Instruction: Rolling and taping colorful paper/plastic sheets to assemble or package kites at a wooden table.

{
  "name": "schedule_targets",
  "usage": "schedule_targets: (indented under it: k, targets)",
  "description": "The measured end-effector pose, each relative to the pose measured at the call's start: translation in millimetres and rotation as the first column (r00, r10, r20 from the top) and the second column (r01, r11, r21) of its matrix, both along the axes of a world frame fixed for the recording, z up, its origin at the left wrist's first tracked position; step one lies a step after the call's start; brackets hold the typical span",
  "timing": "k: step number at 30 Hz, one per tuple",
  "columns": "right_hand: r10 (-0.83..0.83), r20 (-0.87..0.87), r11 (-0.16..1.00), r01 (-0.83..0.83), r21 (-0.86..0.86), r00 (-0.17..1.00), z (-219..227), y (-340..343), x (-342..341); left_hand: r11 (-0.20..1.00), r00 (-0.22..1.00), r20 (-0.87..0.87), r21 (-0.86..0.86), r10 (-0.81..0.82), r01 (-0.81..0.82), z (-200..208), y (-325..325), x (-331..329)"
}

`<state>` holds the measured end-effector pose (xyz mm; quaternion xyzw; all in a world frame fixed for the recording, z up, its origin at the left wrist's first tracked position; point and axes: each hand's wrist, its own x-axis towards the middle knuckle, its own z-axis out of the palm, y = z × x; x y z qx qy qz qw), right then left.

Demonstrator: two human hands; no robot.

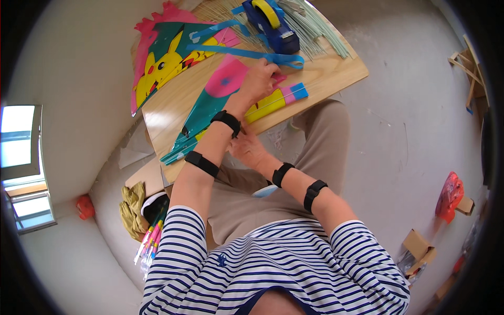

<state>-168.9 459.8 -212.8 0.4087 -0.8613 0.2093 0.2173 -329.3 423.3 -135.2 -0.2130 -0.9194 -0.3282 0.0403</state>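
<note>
A folded kite sheet [212, 109] in teal, pink and yellow lies along the table's near edge, with a thin pale rod across its yellow, pink and blue end. My left hand [258, 81] is over the sheet's pink part, its fingers curled and pressed together; what they pinch is too small to tell. Lower down, my right hand [247, 148] is at the sheet's near edge, below my left wrist, which hides its fingertips. A second printed kite sheet [163, 63] with a yellow cartoon figure lies spread at the table's far left.
On the wooden table [336, 79], a blue tape dispenser [275, 31] with a yellow roll stands among pale thin rods [320, 31]. Blue ribbon [241, 51] trails beside it. Colourful wrapped sticks [149, 241] are at my left; a cardboard box [417, 247] is on the floor at right.
</note>
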Motion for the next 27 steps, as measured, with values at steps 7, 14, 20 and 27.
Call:
schedule_targets:
  k: [7,14,20,27]
  targets:
    - [0.039,0.047,0.999,-0.041,0.037,0.998,18,8,1,0.999,0.992,0.121,-0.033,-0.034,0.038,-4,0,-21]
    - [0.052,0.073,0.998,-0.054,0.031,0.996,20,8,1,0.999,0.986,0.160,0.006,-0.036,0.035,-4,-1,-25]
    - [0.041,0.065,0.999,-0.041,0.000,0.997,15,4,0,0.981,0.954,0.252,-0.058,-0.165,0.185,11,-1,-25]
    - [0.044,0.056,0.999,-0.044,0.000,0.997,18,6,1,0.985,0.948,0.296,-0.091,-0.113,0.146,6,0,-20]
